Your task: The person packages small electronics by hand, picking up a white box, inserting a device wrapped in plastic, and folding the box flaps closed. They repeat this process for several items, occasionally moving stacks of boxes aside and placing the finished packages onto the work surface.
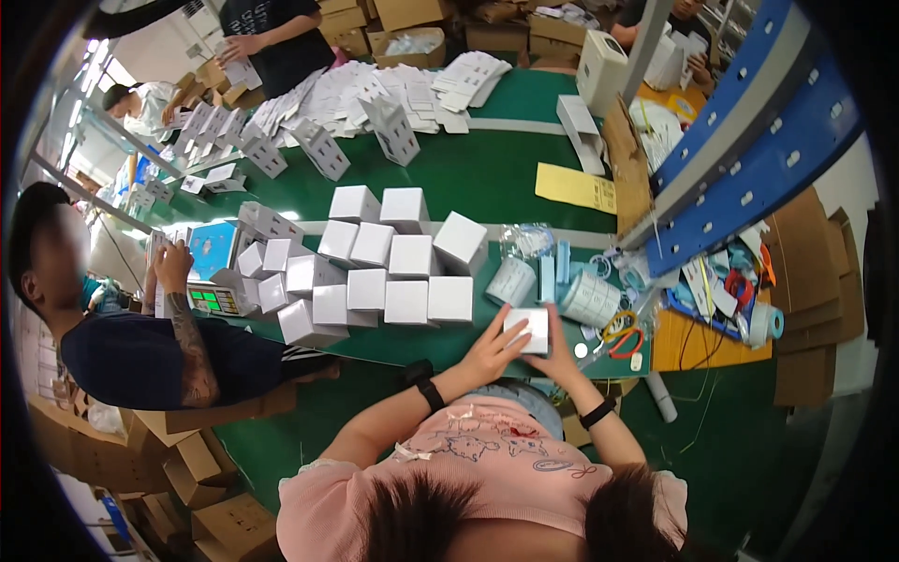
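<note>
A small white box [530,330] is held between my two hands at the near edge of the green table. My left hand [496,347] grips it from the left, with fingers laid over its front. On the other side, my right hand [559,354] presses against the box's right face. Just beyond my hands stand a roll of white labels [512,281] and a second label roll [592,298]. Orange-handled scissors [626,343] lie to the right of my right hand. A group of white boxes [408,288] stands close together to the left.
Flattened white cartons [375,94] pile up along the far side. A yellow sheet [575,187] lies by a blue metal post [749,169]. A blue tray of tools [716,304] is at right. A co-worker [140,347] sits at left by a scale [215,300]; others work farther back.
</note>
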